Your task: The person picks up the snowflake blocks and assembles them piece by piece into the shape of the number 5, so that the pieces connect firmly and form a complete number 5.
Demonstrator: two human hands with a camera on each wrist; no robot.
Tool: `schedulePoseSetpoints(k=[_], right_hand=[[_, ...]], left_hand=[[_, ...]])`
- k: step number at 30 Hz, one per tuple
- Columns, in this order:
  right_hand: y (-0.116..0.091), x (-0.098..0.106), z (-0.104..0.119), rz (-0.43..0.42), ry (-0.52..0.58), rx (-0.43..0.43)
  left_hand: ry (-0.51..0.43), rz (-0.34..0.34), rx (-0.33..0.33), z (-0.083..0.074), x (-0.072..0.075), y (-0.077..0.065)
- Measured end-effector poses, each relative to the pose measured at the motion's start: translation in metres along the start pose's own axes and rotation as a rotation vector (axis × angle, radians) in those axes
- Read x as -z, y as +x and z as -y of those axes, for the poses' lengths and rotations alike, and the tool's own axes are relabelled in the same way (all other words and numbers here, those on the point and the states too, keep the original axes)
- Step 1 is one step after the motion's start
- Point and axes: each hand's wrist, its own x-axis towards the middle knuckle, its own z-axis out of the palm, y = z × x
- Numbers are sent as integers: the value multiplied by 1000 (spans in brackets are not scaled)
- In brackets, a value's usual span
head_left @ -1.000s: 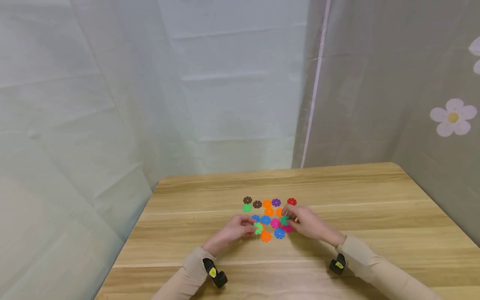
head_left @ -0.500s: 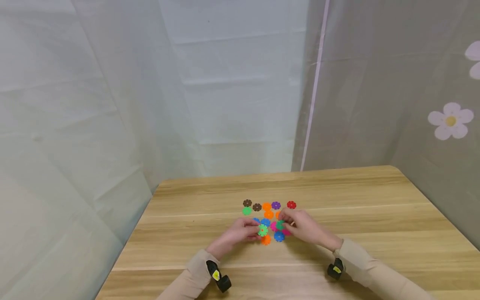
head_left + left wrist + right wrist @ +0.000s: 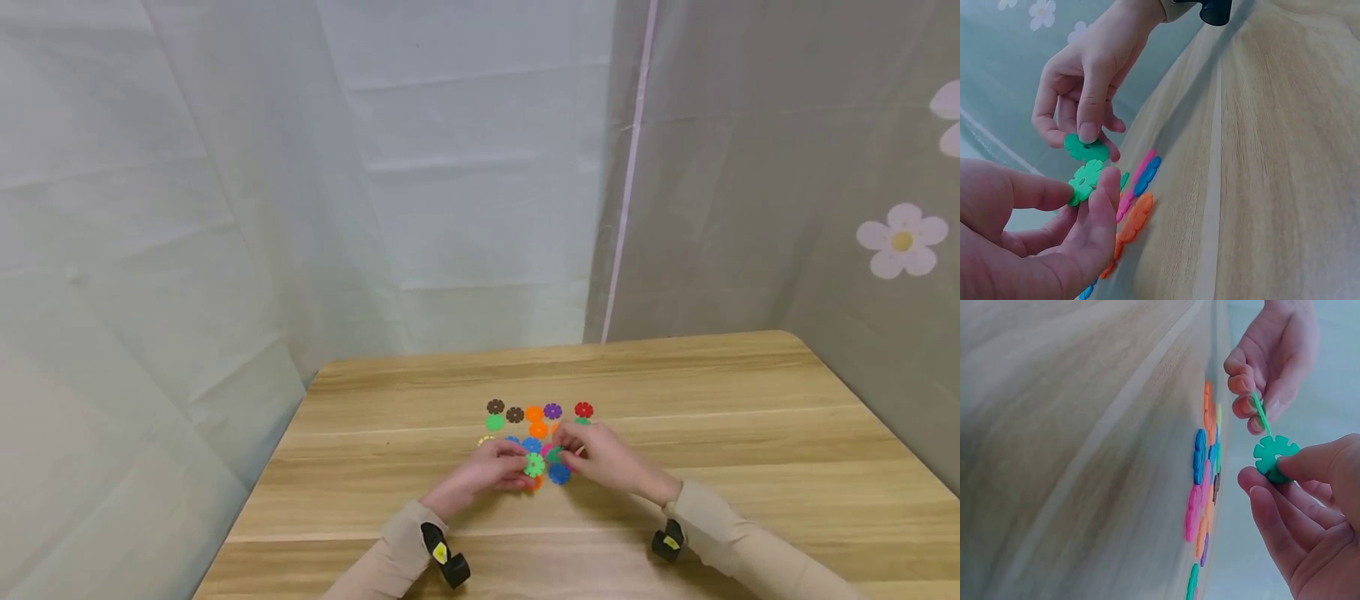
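My left hand [image 3: 487,468] pinches a light green snowflake disc [image 3: 1087,181], notched around its rim like a flower. A darker green snowflake disc [image 3: 1274,457] is pinched between thumb and fingers of my right hand [image 3: 611,461]. Both discs are raised over the table, and their edges meet in the wrist views, the light green one seen edge-on from the right wrist. Below the hands lie more discs, among them a blue disc [image 3: 559,473], an orange disc [image 3: 1138,215] and a pink disc [image 3: 1193,512], partly hidden by the hands.
Further back on the wooden table [image 3: 390,483] lie brown [image 3: 496,407], purple [image 3: 552,411] and red [image 3: 583,409] discs, with a light green disc [image 3: 495,422] at the left. A pale curtain [image 3: 465,208] hangs behind the table.
My two hands have come closer together, the left moving right with the light green disc and the right moving slightly left with the darker green one. A yellow disc now shows behind the left hand.
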Motion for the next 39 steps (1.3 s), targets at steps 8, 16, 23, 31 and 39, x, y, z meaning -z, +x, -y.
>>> schedulePoseSetpoints(k=[8, 16, 23, 31, 39], right_hand=[[0, 0, 0, 2, -56, 19], [0, -2, 1, -53, -80, 90], [1, -2, 7, -106, -61, 134], [3, -9, 12, -148, -81, 207], [4, -5, 11, -103, -10, 148]], left_hand=[[-36, -8, 8, -4, -5, 1], [-70, -52, -5, -6, -8, 2], [-122, -110, -41, -12, -13, 0], [-124, -140, -59, -13, -14, -4], [-109, -127, -56, -14, -13, -4]])
